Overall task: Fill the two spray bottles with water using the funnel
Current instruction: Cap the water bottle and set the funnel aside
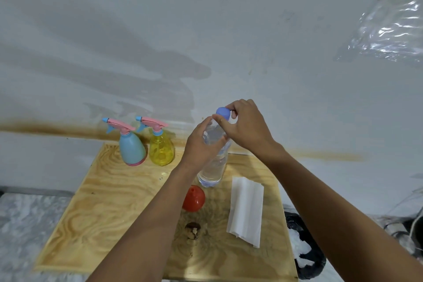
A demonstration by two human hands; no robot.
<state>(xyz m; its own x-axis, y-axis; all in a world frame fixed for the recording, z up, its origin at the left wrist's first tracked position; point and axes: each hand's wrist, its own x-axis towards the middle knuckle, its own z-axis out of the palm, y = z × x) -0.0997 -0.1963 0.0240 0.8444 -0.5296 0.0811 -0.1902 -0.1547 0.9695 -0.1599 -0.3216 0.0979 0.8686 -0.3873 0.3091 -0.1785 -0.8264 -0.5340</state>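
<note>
Makeshift home corner: stained wall [206, 30], plywood table [103, 213].

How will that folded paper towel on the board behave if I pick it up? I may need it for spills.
The paper towel looks thin and soft, so it would likely droop and unfold when lifted by one end. It is probably very light and could slide easily on the smooth wooden board. It lies flat, so rolling seems unlikely.
</note>
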